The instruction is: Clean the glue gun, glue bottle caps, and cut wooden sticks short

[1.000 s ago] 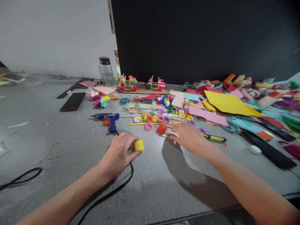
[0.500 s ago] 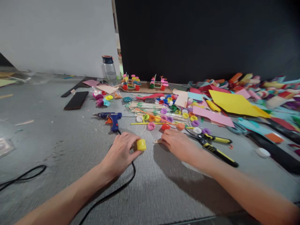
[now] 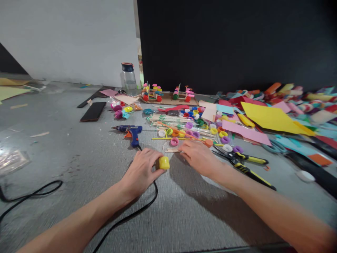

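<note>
A small yellow roll (image 3: 164, 162) is pinched between the thumb and fingers of my left hand (image 3: 143, 168), low over the grey table. To its right, my right hand (image 3: 198, 156) has its fingers closed on thin wooden sticks (image 3: 171, 150), whose ends point left from the fingertips. Beyond my left hand lies a blue glue gun (image 3: 134, 135) with its nozzle to the left. A pink ring (image 3: 174, 141) sits just past the sticks. Coloured rings and more sticks (image 3: 171, 119) in clear wrapping lie farther back.
Yellow-black pliers (image 3: 252, 174) lie right of my right hand. A black cord (image 3: 131, 214) runs past my left arm. At the back stand a bottle (image 3: 129, 79) and small colourful models (image 3: 152, 93). Coloured paper (image 3: 273, 117) and a black phone-like slab (image 3: 93, 111) lie around.
The view has shifted slightly, moving the scene rightward. My right hand has moved a little away from me, with more of the sticks showing. My left hand still holds the yellow roll.
</note>
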### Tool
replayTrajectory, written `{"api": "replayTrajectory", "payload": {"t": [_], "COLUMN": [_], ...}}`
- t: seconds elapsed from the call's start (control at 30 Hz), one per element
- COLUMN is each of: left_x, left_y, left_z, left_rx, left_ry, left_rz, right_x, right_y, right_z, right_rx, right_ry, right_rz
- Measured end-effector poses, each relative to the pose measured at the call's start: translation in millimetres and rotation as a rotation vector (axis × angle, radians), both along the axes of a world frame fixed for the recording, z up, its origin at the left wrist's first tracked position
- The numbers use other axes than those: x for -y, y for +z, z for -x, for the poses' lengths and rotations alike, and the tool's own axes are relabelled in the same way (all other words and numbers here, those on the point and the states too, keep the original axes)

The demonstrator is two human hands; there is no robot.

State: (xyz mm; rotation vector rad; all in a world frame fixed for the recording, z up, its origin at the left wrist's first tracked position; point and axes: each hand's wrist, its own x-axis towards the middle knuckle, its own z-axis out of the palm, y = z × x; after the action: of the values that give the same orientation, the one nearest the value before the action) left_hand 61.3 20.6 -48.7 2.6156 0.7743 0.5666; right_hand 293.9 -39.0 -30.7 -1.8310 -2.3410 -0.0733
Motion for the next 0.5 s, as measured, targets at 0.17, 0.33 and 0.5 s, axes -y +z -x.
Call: {"api": "replayTrajectory", "payload": {"t": [0.17,0.33,0.5], "left_x": [0,0,2], "left_y": [-0.2,0.4,0.5], "left_z": [-1,-1,-2], "left_rx": [0.025,0.091,0.094], "left_ry": [-0.006,0.016,-0.039], "left_rz": [0.005,-0.012,-0.010], "right_x": [19,24,26], "right_y": [0.9,-2.2,-6.1], "right_z": [-3,2,12], "right_rx": [-0.049,-0.175,-0.334], "right_ry": [-0.013,0.006,0.085], "right_rz": [0.019,0.003,-0.016]}}
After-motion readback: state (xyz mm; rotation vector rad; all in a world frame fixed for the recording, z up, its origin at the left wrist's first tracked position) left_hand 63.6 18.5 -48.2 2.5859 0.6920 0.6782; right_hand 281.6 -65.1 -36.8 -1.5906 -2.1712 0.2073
